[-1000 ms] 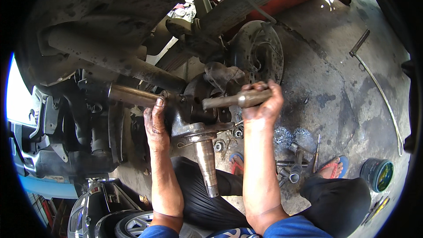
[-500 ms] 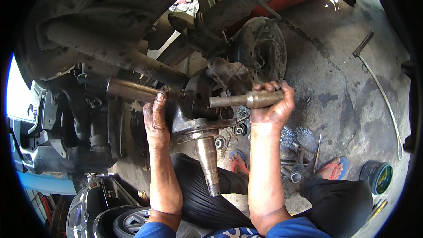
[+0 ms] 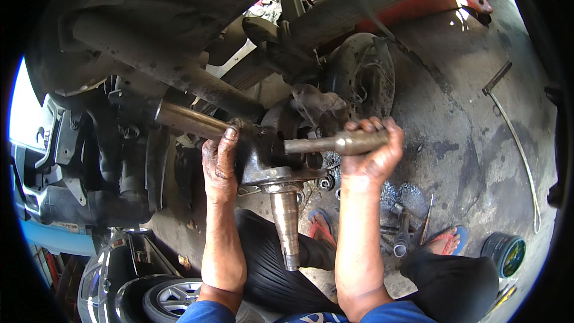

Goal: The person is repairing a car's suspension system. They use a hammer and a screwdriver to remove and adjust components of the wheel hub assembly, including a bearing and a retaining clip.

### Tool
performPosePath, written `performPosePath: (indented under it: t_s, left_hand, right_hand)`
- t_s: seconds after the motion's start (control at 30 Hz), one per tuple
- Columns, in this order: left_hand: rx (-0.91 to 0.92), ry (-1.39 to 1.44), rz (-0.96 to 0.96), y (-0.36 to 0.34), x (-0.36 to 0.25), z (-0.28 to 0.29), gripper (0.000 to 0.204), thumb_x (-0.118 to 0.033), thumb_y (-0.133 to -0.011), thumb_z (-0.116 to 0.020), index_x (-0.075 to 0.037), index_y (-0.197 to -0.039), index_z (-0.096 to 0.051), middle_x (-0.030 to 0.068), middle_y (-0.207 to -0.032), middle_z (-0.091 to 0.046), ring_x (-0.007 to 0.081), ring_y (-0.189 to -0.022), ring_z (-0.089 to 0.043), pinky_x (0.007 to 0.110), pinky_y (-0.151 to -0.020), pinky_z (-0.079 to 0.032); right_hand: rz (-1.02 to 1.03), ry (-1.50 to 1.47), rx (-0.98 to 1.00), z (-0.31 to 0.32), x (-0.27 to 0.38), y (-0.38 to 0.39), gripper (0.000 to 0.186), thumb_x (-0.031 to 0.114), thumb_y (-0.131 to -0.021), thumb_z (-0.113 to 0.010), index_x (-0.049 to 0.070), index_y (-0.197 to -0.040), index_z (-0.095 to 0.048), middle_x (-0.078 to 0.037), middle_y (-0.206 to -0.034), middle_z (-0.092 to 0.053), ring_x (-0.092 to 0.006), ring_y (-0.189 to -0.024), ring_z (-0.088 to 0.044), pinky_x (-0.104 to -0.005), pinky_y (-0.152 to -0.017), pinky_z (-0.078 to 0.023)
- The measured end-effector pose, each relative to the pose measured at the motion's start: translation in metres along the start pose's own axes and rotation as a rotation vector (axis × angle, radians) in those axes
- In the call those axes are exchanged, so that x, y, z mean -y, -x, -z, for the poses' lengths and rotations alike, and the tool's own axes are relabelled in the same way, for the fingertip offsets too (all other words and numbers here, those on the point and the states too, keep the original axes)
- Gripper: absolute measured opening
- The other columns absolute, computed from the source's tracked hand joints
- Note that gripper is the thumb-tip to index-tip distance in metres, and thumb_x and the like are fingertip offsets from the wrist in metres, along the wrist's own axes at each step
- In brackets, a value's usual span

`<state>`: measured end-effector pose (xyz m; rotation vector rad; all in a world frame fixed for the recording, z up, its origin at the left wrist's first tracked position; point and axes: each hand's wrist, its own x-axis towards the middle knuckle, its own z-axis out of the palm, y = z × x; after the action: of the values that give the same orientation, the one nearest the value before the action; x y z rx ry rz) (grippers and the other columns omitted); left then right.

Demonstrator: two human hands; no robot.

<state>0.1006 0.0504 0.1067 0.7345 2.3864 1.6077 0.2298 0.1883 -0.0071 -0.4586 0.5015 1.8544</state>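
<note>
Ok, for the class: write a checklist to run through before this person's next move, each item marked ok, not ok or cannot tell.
1. Right hand grips the stepped metal rod by its thicker end: ok.
2. Rod's narrower end turned toward the dark casting: ok.
3. Left hand placed at the casting: ok.
4. Rod's tip touching the casting: cannot tell from this angle.
5. Gloves on: not ok, both hands are bare.
6. Closed shoes on: not ok, open sandals show.

Two bare hands (image 3: 220, 170) — one stepped metal bar (image 3: 326, 144), one tapered spindle (image 3: 286, 218) — two sandals (image 3: 461, 238), one round tub (image 3: 494, 252)
</note>
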Motion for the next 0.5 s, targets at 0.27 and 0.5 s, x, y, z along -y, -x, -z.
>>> performPosePath:
  t_s: [0.27, 0.5]
  left_hand:
    - [0.064, -0.114, 0.02, 0.001, -0.005, 0.005, 0.048, -0.045, -0.09, -0.074, 0.0, -0.106, -0.067, 0.004, -0.094, -0.064, 0.0143, -0.088, -0.056, 0.032, -0.083, -0.044]
    - [0.034, -0.279, -0.106, 0.006, -0.017, -0.005, 0.049, -0.045, -0.094, -0.071, 0.004, -0.094, -0.071, -0.0021, -0.073, -0.057, 0.0089, -0.07, -0.044, 0.029, -0.064, -0.038]
  right_hand:
    - [0.047, -0.044, 0.078, 0.007, 0.0, 0.008, 0.011, 0.02, -0.091, -0.063, 0.015, -0.089, -0.053, 0.001, -0.078, -0.053, -0.0131, -0.072, -0.055, -0.0412, -0.076, -0.05]
    - [0.093, 0.176, 0.096, -0.026, 0.021, 0.008, 0.016, 0.03, -0.094, -0.063, 0.017, -0.09, -0.055, 0.003, -0.077, -0.052, -0.0135, -0.07, -0.054, -0.0448, -0.066, -0.049]
